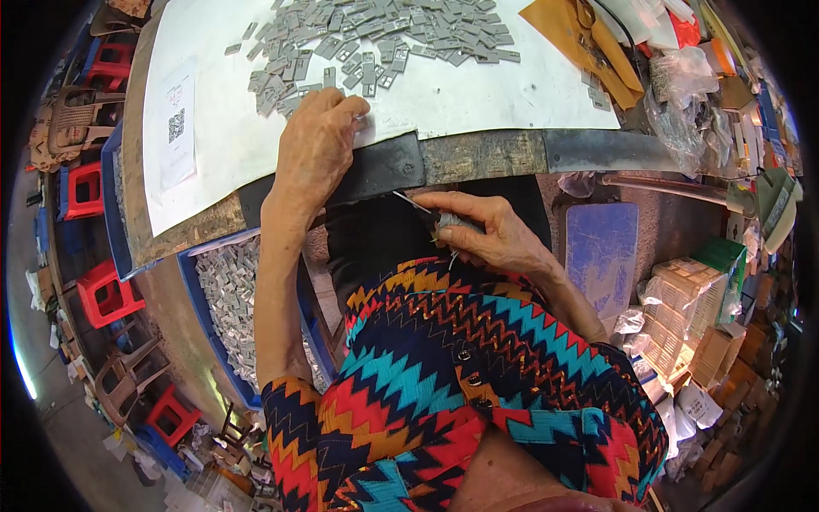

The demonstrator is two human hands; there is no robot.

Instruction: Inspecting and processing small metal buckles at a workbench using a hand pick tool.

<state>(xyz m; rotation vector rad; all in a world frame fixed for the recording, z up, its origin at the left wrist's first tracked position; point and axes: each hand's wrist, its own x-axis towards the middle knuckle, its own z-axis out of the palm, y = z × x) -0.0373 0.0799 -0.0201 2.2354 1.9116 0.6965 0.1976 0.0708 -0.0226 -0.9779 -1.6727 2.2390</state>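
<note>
My left hand (pixel 321 141) rests at the near edge of the white-covered table, its fingers bent and pressed together; what they pinch, if anything, is hidden. Just beyond it spreads a pile of small grey rectangular metal plates (pixel 368 70), each with cut-outs. Over my lap, below the table edge, my right hand (pixel 490 229) is closed round a thin tool (pixel 411 201) with a narrow silvery end pointing left toward the table. Something greyish shows inside that grip, partly covered by my fingers.
A blue bin (pixel 189 277) full of small metal parts stands below the table at left. A printed sheet (pixel 178 128) lies on the table's left. An orange-brown pouch (pixel 589 51) and plastic bags (pixel 682 85) lie at far right. Red stools (pixel 109 290) stand left; a plastic crate (pixel 682 311) stands right.
</note>
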